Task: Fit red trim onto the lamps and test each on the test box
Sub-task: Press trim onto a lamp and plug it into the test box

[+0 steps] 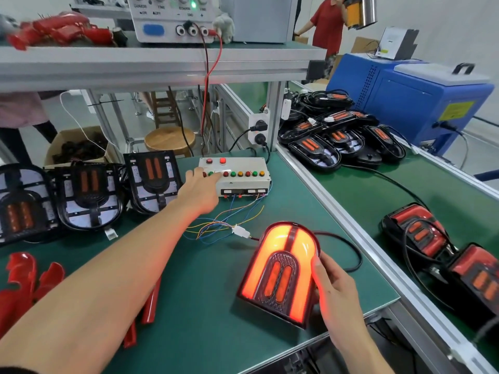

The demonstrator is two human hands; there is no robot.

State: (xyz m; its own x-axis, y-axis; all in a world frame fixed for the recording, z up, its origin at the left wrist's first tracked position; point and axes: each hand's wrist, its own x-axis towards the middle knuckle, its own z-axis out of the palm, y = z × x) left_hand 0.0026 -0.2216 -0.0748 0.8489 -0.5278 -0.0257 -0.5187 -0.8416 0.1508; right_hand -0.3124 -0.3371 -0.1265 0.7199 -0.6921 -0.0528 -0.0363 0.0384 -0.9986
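Left hand extended, fingers on test box buttons, apparently pressing. Right hand grips lit lamp; tugging risks unplugging connector.

- Your left hand reaches to the front-left of the test box at the back of the table.
- Your right hand holds the lamp at the table's near right.
- Three open lamps lie in a row left of the box.
- Trim pieces lie near left.
- More lamps sit on the conveyor to your right.
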